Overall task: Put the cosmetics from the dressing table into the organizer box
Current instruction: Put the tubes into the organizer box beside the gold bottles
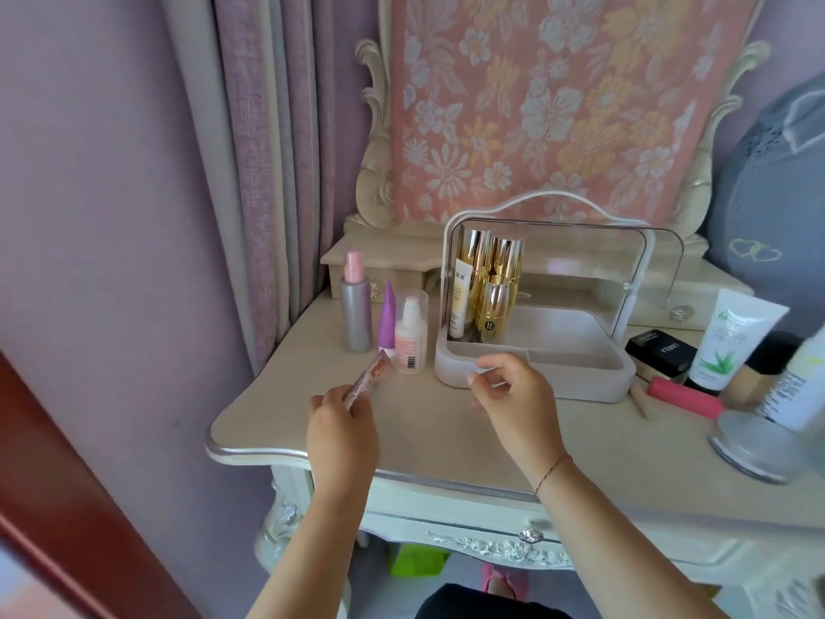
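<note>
Though blur smears the print on the pink tube (368, 378), the left hand (341, 433) grips its lower end in curled fingers above the dressing table (277, 422), left of the organizer box (451, 368), while the right hand (513, 397) hovers at the box's front rim, fingers loosely curled, holding nothing. Inside, a cream tube (460, 301) reads "BB"; the black compact (665, 350) bears illegible upside-down lettering, and a white bottle (799, 386) is cut off at the right edge.

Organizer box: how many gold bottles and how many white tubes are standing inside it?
Gold bottles: 3 in view
White BB tube: 1
Total in the organizer box: 4
</note>
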The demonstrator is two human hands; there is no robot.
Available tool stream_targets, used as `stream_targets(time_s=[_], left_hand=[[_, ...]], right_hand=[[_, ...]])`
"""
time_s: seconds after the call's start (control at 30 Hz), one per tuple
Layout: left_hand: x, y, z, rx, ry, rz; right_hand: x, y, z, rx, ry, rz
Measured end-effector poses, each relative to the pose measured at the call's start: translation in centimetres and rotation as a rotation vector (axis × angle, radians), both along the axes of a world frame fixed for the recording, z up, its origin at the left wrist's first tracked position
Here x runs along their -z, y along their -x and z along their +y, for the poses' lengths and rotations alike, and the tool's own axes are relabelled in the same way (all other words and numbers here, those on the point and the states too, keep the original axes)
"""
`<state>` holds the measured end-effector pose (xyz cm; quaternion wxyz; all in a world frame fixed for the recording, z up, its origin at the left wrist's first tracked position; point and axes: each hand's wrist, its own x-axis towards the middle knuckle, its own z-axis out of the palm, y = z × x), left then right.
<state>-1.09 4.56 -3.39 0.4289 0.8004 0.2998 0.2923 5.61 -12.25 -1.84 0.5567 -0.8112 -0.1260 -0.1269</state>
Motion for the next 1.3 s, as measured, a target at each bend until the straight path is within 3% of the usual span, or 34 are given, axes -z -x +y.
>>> stream_targets(time_s=[0.27,0.47,0.6,0.73,0.9,1.3], left_hand=[[0.3,1.3,-2.7,0.045,0.316,-0.259],[-1.5,0.0,-5.6,0.295,0.327,-0.350],[-1.8,-1.9,-6.4,0.400,0.193,-0.255],[-0.6,-4.4,-6.7,0.501,-0.115,-0.142],[0.8,-5.9,-6.8,0.464,-0.410,-0.087],[1.6,-6.4,-6.4,0.480,-0.446,-0.102]], right_hand=[[-2.0,1.5,2.5,-0.292,-0.124,0.251],[-4.3,0.2,2.4,-0.345,-0.280,0.265],[-6.7,-2.7,0.1,-0.222,-0.253,0.157],[-8.7,-6.8,-1.6,-0.051,-0.171,-0.040],[-7.8,-9.2,-0.7,-0.001,-0.038,-0.116],[-3.9,-9.6,1.7,0.158,0.024,-0.201]])
